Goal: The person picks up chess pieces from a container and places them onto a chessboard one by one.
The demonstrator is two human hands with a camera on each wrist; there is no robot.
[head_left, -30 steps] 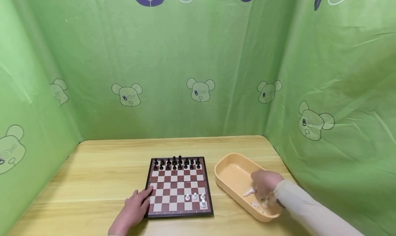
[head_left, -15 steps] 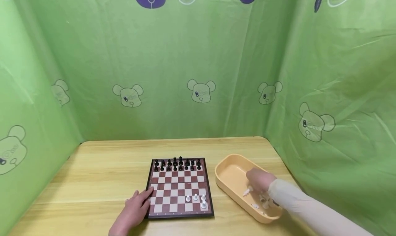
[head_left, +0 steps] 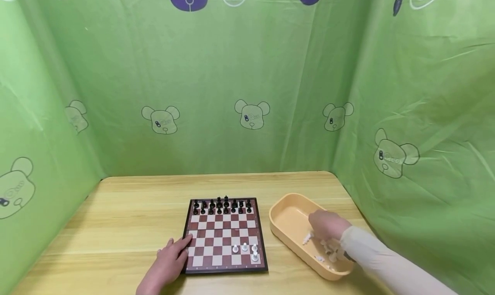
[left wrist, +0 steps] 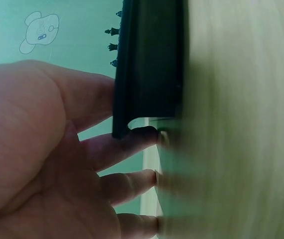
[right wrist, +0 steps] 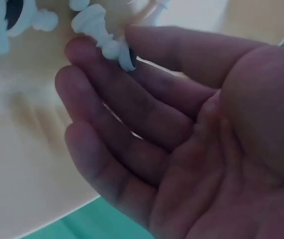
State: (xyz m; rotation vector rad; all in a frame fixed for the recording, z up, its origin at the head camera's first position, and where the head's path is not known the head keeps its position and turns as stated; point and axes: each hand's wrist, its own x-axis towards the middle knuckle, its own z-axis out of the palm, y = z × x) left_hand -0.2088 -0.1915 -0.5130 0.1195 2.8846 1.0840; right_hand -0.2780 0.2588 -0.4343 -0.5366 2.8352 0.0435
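Barely anything has shifted over the last second: the person's right hand [head_left: 328, 226] has slid slightly left inside the peach tray [head_left: 287, 243], at the right of the tabletop [head_left: 127, 226], baring a little more of the loose white pieces [head_left: 307, 238] beneath it. The chessboard [head_left: 216, 233], left of the tray, shows no addition: four standing white pieces [head_left: 254, 256] in its near right corner, two rows of black pieces [head_left: 226, 204] along its far side. So the work seems to be at choosing a piece from the tray, with the white side far from complete.

The left hand [head_left: 167, 258] stays at the board's left edge, fingers extended, one lying on the rim, as if steadying it.

The right fingertips are hidden from above. The dim right wrist view shows bent fingers and a thumb close around a white chessman [right wrist: 94, 25]; whether they grip it, I cannot tell. Overlap and blur leave the heaped pieces uncountable, and the left wrist view cuts off most of the board.
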